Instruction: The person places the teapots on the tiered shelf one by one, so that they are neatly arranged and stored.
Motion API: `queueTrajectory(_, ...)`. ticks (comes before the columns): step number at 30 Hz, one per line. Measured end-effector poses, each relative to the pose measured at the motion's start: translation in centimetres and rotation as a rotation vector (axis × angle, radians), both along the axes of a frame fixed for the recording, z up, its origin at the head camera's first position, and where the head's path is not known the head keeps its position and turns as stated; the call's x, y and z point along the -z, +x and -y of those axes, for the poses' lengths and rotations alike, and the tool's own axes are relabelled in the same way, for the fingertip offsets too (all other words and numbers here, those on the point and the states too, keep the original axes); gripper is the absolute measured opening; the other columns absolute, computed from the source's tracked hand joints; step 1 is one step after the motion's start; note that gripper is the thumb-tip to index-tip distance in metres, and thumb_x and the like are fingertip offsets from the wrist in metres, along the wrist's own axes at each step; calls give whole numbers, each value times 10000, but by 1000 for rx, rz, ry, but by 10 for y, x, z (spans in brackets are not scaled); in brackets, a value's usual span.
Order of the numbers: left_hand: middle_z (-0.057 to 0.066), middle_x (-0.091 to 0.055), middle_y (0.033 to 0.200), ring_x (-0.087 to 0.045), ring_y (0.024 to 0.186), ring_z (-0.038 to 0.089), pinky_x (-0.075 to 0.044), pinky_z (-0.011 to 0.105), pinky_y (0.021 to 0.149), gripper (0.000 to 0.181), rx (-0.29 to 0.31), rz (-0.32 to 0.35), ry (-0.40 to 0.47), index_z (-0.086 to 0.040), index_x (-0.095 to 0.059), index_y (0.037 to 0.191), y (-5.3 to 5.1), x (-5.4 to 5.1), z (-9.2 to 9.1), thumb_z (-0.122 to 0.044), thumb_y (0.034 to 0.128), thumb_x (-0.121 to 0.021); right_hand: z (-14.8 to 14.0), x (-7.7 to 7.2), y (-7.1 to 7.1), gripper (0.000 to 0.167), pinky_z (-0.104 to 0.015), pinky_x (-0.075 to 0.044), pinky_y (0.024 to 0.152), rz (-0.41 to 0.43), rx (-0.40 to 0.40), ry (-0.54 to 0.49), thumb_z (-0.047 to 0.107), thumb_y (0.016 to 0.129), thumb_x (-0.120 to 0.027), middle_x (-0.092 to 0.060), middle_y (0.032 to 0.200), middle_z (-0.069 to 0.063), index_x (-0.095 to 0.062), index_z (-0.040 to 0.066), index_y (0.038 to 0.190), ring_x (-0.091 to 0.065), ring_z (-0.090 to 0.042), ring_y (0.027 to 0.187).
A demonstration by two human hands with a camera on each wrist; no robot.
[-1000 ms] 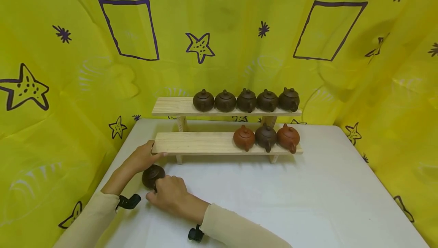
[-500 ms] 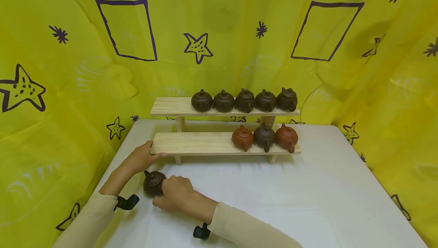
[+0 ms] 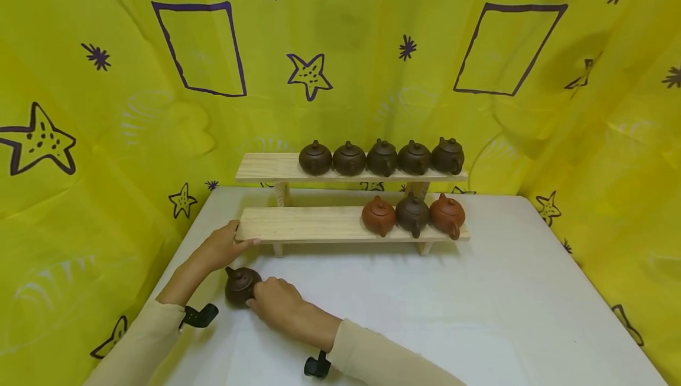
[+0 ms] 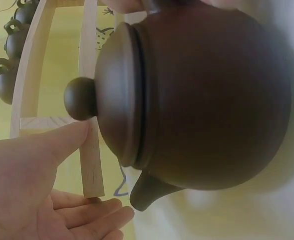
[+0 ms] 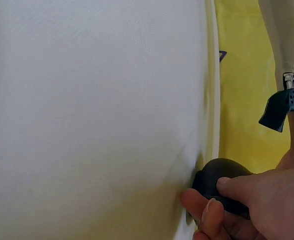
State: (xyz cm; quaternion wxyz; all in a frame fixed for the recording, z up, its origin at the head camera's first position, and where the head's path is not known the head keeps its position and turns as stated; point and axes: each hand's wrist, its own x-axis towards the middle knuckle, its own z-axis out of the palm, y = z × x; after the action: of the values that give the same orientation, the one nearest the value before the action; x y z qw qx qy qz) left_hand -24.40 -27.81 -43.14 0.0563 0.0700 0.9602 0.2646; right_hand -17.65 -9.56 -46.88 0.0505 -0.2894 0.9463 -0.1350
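A dark brown teapot (image 3: 239, 288) with a knobbed lid is at the front left of the stand, its spout pointing away to the left. My right hand (image 3: 279, 304) grips its handle side; in the right wrist view the thumb and fingers of that hand (image 5: 266, 202) pinch the dark teapot (image 5: 225, 170). Close up, the teapot (image 4: 216, 100) fills much of the left wrist view. My left hand (image 3: 217, 250) holds the left end of the lower wooden shelf (image 3: 303, 224), thumb on one side and fingers on the other. The teapot's handle is mostly hidden by the right hand.
Several dark teapots (image 3: 349, 159) line the upper shelf (image 3: 268, 166). On the lower shelf's right part sit two reddish teapots (image 3: 379, 217) with a dark one (image 3: 412, 216) between them. A white table (image 3: 452, 303) stands against yellow patterned cloth (image 3: 362, 31).
My right hand has moved the teapot slightly right and toward me, and the spout has come into view at its left. The left hand stays at the shelf's end.
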Motion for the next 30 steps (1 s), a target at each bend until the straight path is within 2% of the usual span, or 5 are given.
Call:
queueTrajectory(7, 476, -504, 1395, -566, 1270, 570, -501, 627, 999, 819, 2, 18, 7, 246, -332, 1449, 0, 1, 1, -396, 1054, -651, -24, 3, -2, 288, -229, -412, 516, 50, -31, -77, 346, 1018, -718, -578, 648, 57, -743, 125, 836, -463, -60, 562)
queueTrajectory(14, 476, -496, 1406, -564, 1271, 576, -502, 630, 991, 828, 1, 17, 10, 243, -323, 1462, -1, 1, 0, -398, 1053, -651, -55, -2, -2, 294, -208, -396, 519, 45, -33, -112, 323, 1007, -733, -556, 636, 78, -710, 126, 791, -438, -43, 563)
queueTrajectory(22, 479, -492, 1410, -561, 1275, 571, -492, 635, 1009, 834, -1, 12, 15, 246, -322, 1461, -1, 2, 2, -393, 1047, -662, -95, -25, -4, 242, -187, -367, 503, 49, -21, -223, 287, 998, -754, -523, 621, 112, -724, 122, 824, -410, -17, 549)
queueTrajectory(30, 478, -512, 1377, -575, 1253, 564, -493, 638, 1010, 793, 12, 3, 17, 252, -330, 1443, -2, 1, 1, -349, 1049, -665, -129, -55, -14, 269, -197, -343, 461, 49, 62, -337, 224, 1024, -724, -507, 595, 79, -657, 117, 786, -421, -39, 494)
